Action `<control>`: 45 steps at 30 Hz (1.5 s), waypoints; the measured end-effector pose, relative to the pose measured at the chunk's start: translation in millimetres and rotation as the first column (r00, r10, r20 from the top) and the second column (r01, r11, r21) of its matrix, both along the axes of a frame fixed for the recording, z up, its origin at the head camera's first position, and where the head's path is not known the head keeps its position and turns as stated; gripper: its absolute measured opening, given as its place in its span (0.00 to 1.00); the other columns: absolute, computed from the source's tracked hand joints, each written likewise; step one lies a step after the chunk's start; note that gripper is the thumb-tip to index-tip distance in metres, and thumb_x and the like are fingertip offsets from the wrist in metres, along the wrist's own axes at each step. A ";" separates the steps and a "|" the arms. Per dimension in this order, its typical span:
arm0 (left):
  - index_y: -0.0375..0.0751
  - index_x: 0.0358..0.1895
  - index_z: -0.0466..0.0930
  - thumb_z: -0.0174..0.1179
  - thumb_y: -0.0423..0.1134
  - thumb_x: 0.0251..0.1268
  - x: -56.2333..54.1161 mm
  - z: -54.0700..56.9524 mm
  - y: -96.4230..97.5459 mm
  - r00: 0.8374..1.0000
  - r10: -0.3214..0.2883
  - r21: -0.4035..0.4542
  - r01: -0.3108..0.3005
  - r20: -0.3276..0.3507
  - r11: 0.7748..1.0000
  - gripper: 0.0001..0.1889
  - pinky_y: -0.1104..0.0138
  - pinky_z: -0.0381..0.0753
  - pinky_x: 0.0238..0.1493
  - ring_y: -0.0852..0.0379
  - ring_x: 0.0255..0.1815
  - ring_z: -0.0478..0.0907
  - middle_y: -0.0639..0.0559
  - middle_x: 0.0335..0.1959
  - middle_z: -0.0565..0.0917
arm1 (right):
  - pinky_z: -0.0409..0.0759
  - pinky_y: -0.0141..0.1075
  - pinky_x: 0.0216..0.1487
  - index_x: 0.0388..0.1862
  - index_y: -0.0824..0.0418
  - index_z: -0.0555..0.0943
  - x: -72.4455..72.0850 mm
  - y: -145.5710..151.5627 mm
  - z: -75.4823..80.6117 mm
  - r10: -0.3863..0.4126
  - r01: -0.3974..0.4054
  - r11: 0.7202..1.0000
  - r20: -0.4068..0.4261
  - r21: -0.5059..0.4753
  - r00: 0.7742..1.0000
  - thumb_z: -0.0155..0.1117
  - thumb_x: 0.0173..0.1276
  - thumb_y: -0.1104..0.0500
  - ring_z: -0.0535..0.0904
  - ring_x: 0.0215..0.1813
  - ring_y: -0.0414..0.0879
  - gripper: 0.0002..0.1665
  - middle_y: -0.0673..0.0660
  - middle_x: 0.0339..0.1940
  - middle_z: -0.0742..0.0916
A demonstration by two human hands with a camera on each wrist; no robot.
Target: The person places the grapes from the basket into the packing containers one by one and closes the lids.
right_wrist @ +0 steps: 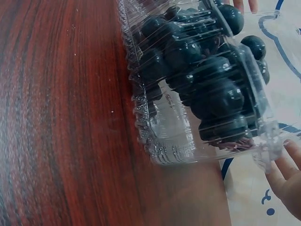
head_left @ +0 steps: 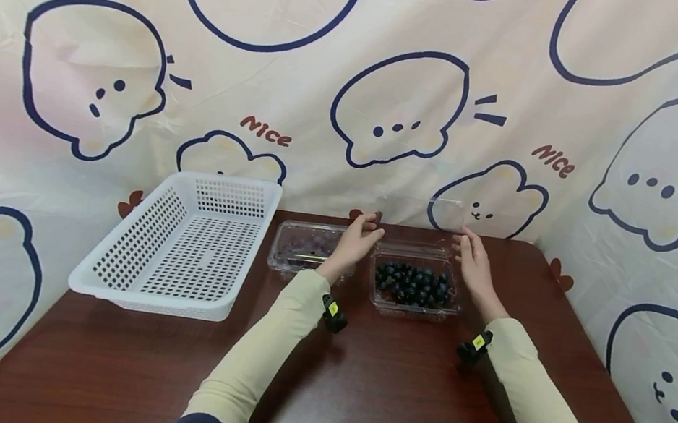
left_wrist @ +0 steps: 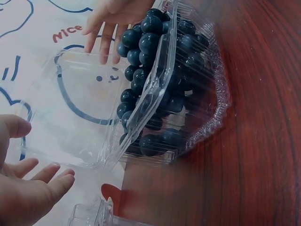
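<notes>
A clear plastic clamshell box [head_left: 408, 311] stands on the table with its transparent lid [left_wrist: 51, 103] raised toward the back. Inside it lies a heap of round dark grapes [head_left: 413, 285], some showing reddish stems in the right wrist view. My left hand [head_left: 355, 245] is at the lid's left side, fingers spread and loosely bent, with nothing gripped. On the other side, my right hand [head_left: 475, 267] has its fingers extended right by the lid's edge. In the right wrist view, the right fingertips [right_wrist: 278, 165] overlap the box's hinge corner.
A second clamshell box [head_left: 279, 261], lid down, holds purplish fruit just left of my left hand. Farther left stands a white perforated plastic basket [head_left: 227, 297]. A cartoon-printed cloth [head_left: 304, 89] hangs behind the brown wooden table [head_left: 378, 393] and along its right side.
</notes>
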State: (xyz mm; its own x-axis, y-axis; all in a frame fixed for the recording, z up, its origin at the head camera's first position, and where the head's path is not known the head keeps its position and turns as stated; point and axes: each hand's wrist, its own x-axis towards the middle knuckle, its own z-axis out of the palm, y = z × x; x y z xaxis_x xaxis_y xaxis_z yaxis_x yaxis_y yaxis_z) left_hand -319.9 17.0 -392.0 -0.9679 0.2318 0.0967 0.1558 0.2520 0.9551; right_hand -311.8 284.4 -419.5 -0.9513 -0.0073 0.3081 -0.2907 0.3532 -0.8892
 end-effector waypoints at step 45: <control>0.48 0.68 0.59 0.49 0.44 0.71 10.3 10.8 -11.5 0.985 -0.076 -0.011 0.075 -0.152 0.997 0.25 0.55 0.70 0.60 0.49 0.65 0.65 0.43 0.65 0.66 | 0.67 0.57 0.58 0.69 0.66 0.60 16.2 -0.3 21.7 -0.049 0.059 0.996 -0.163 0.059 0.985 0.34 0.78 0.53 0.69 0.61 0.64 0.27 0.71 0.62 0.71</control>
State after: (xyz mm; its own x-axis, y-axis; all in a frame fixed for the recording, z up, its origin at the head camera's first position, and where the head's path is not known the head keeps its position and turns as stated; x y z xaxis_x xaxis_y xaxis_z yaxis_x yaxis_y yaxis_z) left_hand -309.6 5.5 -381.2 -0.9217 0.3049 0.2397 0.3177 0.2391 0.9175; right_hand -295.6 284.1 -397.8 -0.8886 0.0181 0.4583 -0.4077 0.4266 -0.8073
